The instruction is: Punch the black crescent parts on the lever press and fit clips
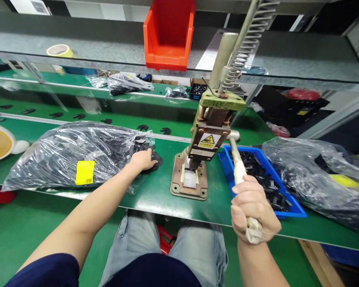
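Left hand: fingers curled at the black parts by the mouth of the bag on the worktop; whether they grip one, I cannot tell.
Parts: best pinched singly by the rim, since overlapping ones could drag along.
Right hand: fingers closed around the wrapped lever; a steady wrist helps avoid accidental strokes.
Press: between bag and tray; left fingers should be well clear of its ram before any pull.
Bag: loose film calls for a gentle reach.
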Available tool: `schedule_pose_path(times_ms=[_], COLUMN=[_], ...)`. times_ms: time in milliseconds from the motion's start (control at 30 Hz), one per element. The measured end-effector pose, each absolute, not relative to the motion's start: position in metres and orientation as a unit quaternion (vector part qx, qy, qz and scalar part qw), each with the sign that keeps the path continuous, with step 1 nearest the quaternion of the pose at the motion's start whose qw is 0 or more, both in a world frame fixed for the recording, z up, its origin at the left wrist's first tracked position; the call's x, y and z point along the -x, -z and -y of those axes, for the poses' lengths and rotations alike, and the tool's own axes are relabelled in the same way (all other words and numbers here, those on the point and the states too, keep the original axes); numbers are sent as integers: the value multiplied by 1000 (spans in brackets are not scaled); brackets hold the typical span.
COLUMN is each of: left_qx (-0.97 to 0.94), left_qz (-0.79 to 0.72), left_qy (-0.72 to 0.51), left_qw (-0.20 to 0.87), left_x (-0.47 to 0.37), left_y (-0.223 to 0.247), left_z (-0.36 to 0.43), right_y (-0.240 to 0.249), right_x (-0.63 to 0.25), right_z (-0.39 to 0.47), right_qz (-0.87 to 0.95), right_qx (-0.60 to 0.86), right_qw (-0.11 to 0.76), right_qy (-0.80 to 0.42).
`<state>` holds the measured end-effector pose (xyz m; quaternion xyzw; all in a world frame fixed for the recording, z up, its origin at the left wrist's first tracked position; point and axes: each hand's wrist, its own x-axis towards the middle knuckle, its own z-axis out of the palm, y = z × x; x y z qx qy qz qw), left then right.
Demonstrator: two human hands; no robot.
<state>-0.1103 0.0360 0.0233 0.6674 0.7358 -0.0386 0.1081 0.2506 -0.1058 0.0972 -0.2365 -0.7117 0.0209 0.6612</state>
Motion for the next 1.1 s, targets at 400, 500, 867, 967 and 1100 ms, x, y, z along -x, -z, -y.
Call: schedule_pose_path(times_ms=[400,500,867,967,1100], left_qx=[-721,-818,-838,-813,-799], left_qz=[-683,-570,-526,-553,-569], left_qy=[-26,8,62,65,69], left_qw=[117,79,133,171,182], left_x=[123,128,129,131,130], left_y=[-12,-17,-27,-28,-26], left_z=[-54,-66,-85,-86,-92], right_y=[-97,-97,-95,-94,-95], right_x=[-251,-252,-253,-254,-253], right_z=[105,105,106,106,106], right_qz=[713,717,720,721,720], right_qx=[233,242,243,247,243], right_qw=[662,654,650,647,650], right_qy=[-19,-17,-13,-16,-12])
